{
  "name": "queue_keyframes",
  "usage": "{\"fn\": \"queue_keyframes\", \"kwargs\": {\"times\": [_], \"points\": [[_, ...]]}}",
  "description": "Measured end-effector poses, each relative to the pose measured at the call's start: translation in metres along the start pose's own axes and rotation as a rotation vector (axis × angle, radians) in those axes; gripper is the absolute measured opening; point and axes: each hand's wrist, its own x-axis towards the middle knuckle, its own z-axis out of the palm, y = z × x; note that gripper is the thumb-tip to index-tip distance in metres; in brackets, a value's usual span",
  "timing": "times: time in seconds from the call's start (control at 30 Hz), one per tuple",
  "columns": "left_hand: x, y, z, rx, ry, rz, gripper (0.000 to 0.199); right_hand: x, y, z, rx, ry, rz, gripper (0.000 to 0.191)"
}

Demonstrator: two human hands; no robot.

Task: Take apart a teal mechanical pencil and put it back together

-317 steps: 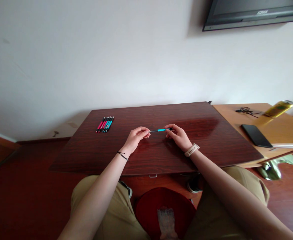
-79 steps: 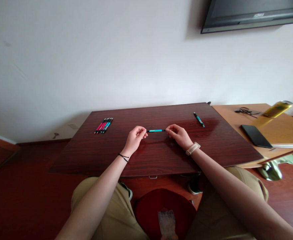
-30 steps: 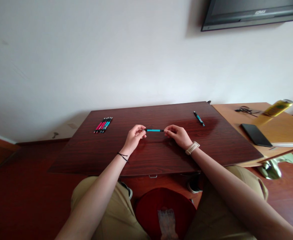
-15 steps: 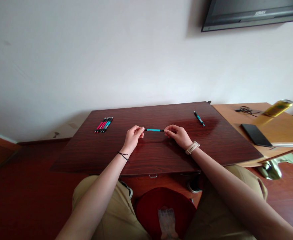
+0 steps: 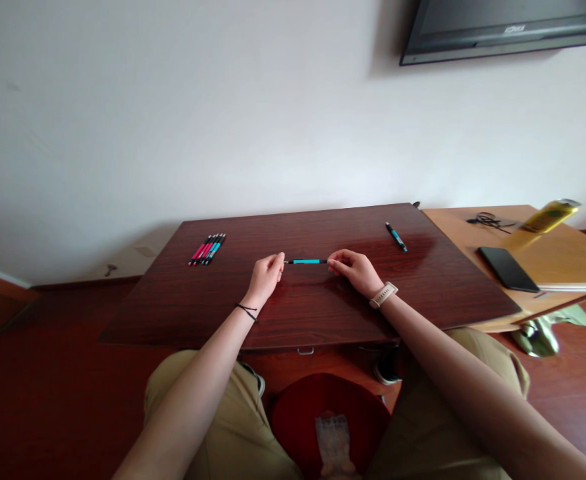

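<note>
A blue and black pen (image 5: 307, 261) is stretched level between my two hands, above the middle of the dark wooden table (image 5: 293, 310). My left hand (image 5: 267, 275) pinches its left end between thumb and fingers. The right end sits in the closed fingertips of my right hand (image 5: 353, 268). Off to the left lie several pens (image 5: 207, 249) side by side in a row, some pink and some blue. Another blue and black pen (image 5: 396, 237) rests alone toward the back right of the table.
A lower light-wood table (image 5: 573, 257) adjoins on the right, bearing a black phone (image 5: 507, 269), a coiled black cable (image 5: 490, 220) and a yellow can (image 5: 547, 217). Behind the table rises a white wall (image 5: 253, 120) with a television (image 5: 507, 30). A red stool (image 5: 293, 413) shows between my legs.
My left hand has shifted slightly left along the pen, so more of its left end shows. My right hand stays nearly in place.
</note>
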Motion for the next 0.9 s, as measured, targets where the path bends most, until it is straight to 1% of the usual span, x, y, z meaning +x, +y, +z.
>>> {"fn": "queue_keyframes", "kwargs": {"times": [0.13,0.33,0.43,0.53,0.67,0.8,0.87,0.9], "points": [[0.001,-0.001,0.001,-0.07,0.046,-0.049,0.055,0.0,0.004,0.0,0.02,0.019,0.009,0.046],[0.002,-0.002,-0.001,-0.064,0.043,-0.008,0.052,0.0,0.003,-0.001,0.031,0.016,0.011,0.045],[0.003,-0.002,-0.006,-0.039,0.045,0.004,0.045,-0.001,0.003,-0.001,0.031,0.021,0.008,0.045],[0.006,-0.003,-0.012,-0.011,0.069,-0.015,0.037,-0.001,0.004,-0.002,0.037,0.021,0.004,0.043],[0.007,-0.004,-0.016,-0.132,0.072,-0.089,0.035,-0.001,0.005,-0.002,0.038,0.019,0.004,0.043],[0.007,-0.005,-0.013,-0.287,0.039,-0.125,0.036,-0.001,0.006,-0.003,0.03,0.023,0.009,0.046],[0.008,-0.004,-0.013,-0.284,0.028,-0.11,0.035,-0.001,0.007,-0.003,0.031,0.025,0.008,0.046],[0.008,-0.003,-0.014,-0.241,0.023,-0.086,0.033,-0.001,0.007,-0.003,0.031,0.028,0.007,0.046]]}}
